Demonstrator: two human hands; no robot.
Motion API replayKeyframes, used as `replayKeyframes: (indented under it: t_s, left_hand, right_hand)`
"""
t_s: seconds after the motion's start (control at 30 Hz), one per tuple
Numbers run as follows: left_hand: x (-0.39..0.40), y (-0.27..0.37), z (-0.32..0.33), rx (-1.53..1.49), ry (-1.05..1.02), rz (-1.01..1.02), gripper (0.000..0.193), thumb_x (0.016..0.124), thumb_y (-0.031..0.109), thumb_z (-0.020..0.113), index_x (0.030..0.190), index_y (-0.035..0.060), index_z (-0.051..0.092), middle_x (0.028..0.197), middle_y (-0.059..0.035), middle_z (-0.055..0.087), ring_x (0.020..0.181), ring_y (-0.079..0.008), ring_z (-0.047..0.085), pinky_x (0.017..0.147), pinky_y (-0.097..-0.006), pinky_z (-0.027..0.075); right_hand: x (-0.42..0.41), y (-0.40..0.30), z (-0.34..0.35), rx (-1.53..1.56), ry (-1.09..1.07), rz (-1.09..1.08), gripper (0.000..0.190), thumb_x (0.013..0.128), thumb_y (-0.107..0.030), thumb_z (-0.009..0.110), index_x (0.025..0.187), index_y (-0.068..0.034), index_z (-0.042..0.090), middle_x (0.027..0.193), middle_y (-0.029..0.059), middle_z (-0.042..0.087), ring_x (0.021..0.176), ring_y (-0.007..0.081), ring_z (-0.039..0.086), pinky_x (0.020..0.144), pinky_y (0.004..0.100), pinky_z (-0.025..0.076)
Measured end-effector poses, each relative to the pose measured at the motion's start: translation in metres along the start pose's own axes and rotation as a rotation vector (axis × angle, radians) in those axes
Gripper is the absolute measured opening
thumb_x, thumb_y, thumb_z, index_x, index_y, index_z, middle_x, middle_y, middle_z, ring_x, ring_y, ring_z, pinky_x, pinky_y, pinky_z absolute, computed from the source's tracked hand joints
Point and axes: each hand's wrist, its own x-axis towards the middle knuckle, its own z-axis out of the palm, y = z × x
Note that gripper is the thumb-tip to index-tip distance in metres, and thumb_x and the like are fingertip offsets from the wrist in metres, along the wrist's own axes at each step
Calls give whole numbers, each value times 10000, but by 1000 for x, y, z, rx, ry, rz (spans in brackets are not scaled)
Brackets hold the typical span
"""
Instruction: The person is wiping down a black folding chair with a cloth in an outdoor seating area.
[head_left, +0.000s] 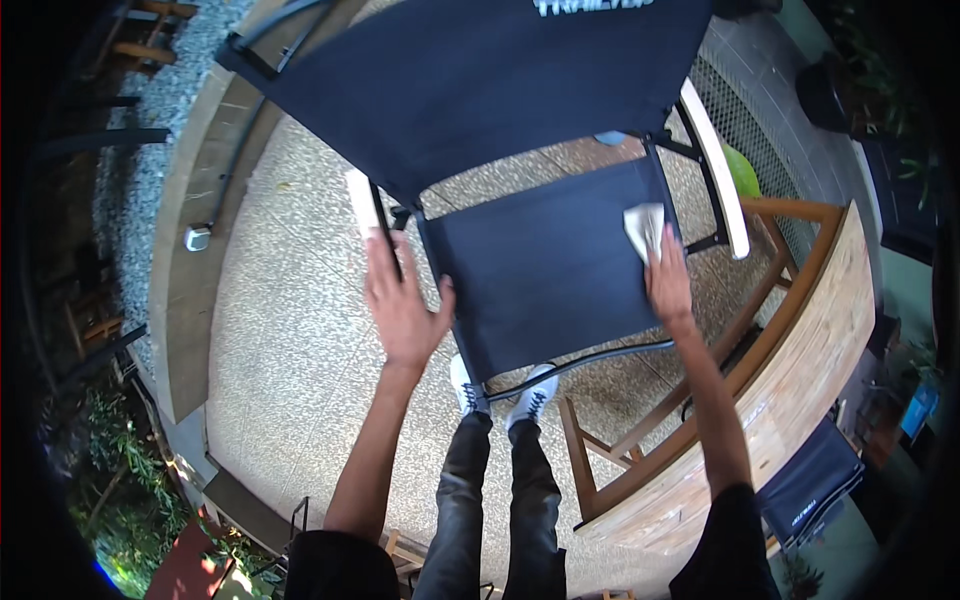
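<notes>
A folding camp chair with a dark navy fabric seat (540, 277) and backrest (480, 82) stands in front of me. My right hand (667, 289) presses a folded off-white cloth (645, 226) against the right side of the seat. On the other side, my left hand (405, 307) lies with spread fingers over the front end of the chair's left armrest (363, 199). It looks to be resting there rather than gripping, and its fingers cover that end. The right armrest (716, 172) is pale and bare.
A wooden table (802, 397) with a brown frame stands close on my right, near my forearm. Beyond it is another dark folding chair (814, 480). A low concrete ledge (184, 300) with an outlet box (197, 238) runs along the left, bordering gravel (142, 195).
</notes>
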Motion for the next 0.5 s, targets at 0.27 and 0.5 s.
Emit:
replayKeyframes:
  t_s: [0.27,0.5]
  left_hand:
    - [-5,-18,-5,151,-87,15,683,854,354,599,1447,81,399,1570,-261,120,1466,-402,109,1137,-556,171]
    - [7,-5,3,-44,95,-128,702,913,286,594,1491,53,271,1552,-250,188,1434,-414,201,1161,-458,234]
  right_hand:
    - [-26,-87,15,-50,-412,-372,658,930,-302,463,1516,-90,254,1548,187,275,1460,296,210,1201,387,142]
    - [70,-68,20,243,163,249,531,917,-217,519,1404,-18,444,1471,249,362,1400,355,307,1181,393,214]
